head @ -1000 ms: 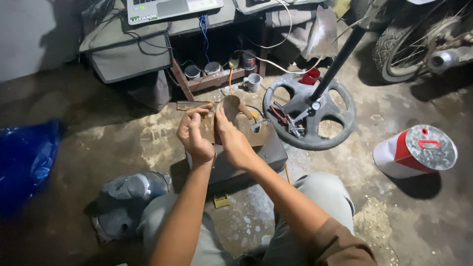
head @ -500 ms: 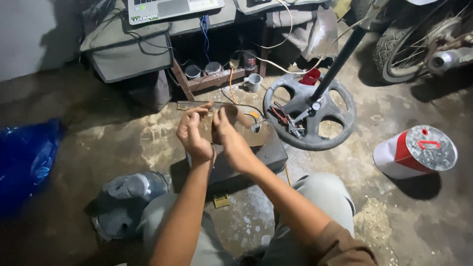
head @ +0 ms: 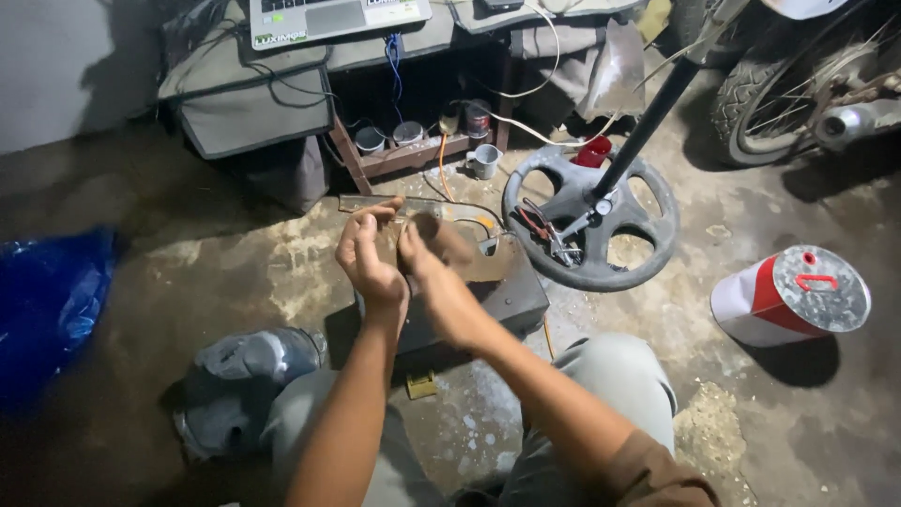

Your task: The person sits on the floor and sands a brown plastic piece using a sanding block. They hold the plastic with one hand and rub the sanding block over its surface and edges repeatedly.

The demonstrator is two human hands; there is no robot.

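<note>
Stained concrete floor carries all items. Nearest the camera, a grey plastic bottle lies on its side beside the person's left knee. Both hands are raised above a dark metal block on the floor. Left hand — fingers curled, partly spread — sits close beside the right hand, which grips a small brown cylindrical piece; whether the left hand touches it cannot be told. Right of the block rests a black steering wheel on a dark shaft, pliers across its hub. Farther right lies a red-and-white can. Beyond — a low wooden shelf with small tins.
</note>
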